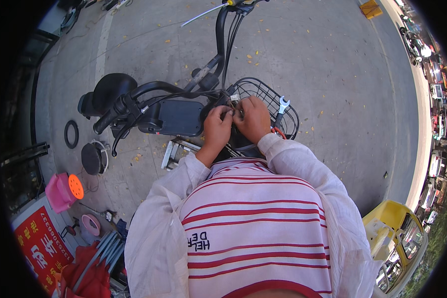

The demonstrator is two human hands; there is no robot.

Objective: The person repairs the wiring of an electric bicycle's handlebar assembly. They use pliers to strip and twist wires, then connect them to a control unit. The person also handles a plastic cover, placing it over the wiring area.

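Observation:
Both my hands are close together at the front of an electric bike, between its black handlebar (160, 87) and the black wire basket (260, 83). My left hand (219, 121) pinches thin wires with thumb and forefinger. Right beside it, my right hand (252, 117) has its fingers curled on the same wires (234, 106), whose ends the fingers partly hide. A white plastic connector (234, 97) shows just above the fingertips. An open-end wrench (283, 105) stands up out of the basket, near a red-handled tool (279, 132). A screwdriver (205, 16) with a yellow handle lies across the far grip.
The bike's black seat (113, 91) is at the left. On the pavement are a tyre (71, 134), a round stool (92, 159), a pink watering can (59, 193) and a metal frame (177, 152). A yellow vehicle (389, 216) stands at the lower right.

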